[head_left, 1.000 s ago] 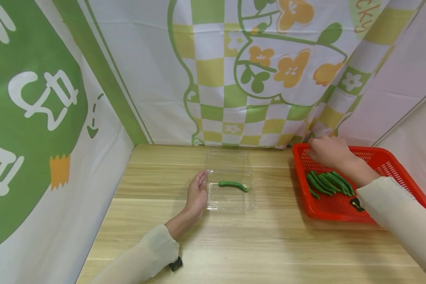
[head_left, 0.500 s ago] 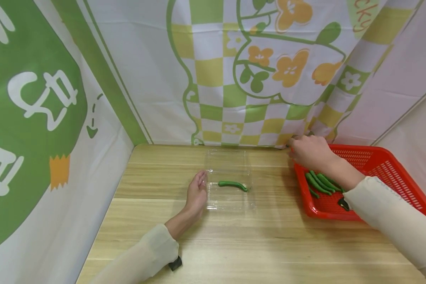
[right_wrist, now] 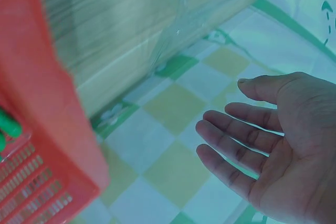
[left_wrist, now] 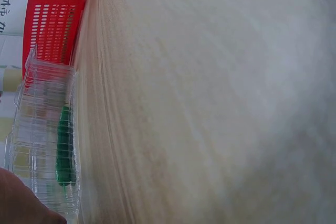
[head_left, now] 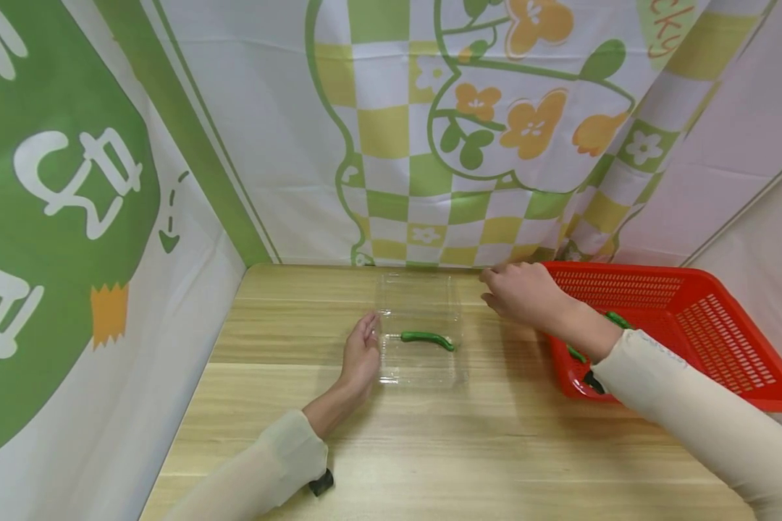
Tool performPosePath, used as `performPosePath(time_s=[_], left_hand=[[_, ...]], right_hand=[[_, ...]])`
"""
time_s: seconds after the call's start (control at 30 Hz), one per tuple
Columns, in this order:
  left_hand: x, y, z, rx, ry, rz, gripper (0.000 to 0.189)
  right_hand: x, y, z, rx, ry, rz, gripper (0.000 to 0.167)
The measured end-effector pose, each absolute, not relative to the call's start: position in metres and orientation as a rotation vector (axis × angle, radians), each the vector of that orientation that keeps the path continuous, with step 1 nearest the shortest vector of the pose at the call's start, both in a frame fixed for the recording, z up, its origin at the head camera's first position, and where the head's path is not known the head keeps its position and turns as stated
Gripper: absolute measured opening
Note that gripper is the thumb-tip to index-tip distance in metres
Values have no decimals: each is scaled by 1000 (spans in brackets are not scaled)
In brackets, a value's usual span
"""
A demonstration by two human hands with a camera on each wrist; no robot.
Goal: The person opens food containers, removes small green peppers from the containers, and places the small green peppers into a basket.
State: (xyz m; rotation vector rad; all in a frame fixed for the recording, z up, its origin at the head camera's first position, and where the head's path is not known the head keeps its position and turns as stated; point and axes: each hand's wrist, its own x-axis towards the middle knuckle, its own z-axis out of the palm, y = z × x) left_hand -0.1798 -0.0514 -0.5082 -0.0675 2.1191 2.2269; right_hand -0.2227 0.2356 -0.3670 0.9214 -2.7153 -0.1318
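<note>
A clear plastic clamshell box (head_left: pixel 420 367) lies unfolded on the wooden table, one green chili pepper (head_left: pixel 426 339) resting in its near half. Against the box's left side rests my left hand (head_left: pixel 361 354), its fingers fairly straight. In the left wrist view, part of that hand (left_wrist: pixel 23 203) covers a corner of the box wall. My right hand (head_left: pixel 524 289) is above the table between box and basket, near the back edge. The right wrist view shows the right hand's (right_wrist: pixel 273 145) fingers spread loosely, nothing in them. More green chilies (head_left: pixel 617 319) lie in the red basket, partly hidden by my right arm.
The red plastic basket (head_left: pixel 723 289) with slotted walls stands at the table's right. A printed cloth (head_left: pixel 391 145) hangs directly behind the table, and another green-and-white cloth (head_left: pixel 198 347) borders the left side. Bare wood (head_left: pixel 443 449) stretches in front of the box.
My right hand has moved left from over the basket, past its rim, toward the box. The basket has shifted only slightly. My left hand, the box and its chili have stayed put.
</note>
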Motion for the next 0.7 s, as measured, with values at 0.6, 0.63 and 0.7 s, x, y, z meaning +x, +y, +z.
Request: performPosePath(time_s=[0.6, 0.63, 0.7], left_hand=[[-181, -50, -507, -91, 2106, 2240, 57], [-181, -50, -507, -93, 2108, 2239, 57], [-180, -50, -507, -94, 2107, 2239, 57]], right_hand=[[-216, 185, -389, 1123, -2775, -113, 21], [-216, 183, -391, 1136, -2785, -121, 21], [-217, 179, -394, 1158, -2797, -150, 21]])
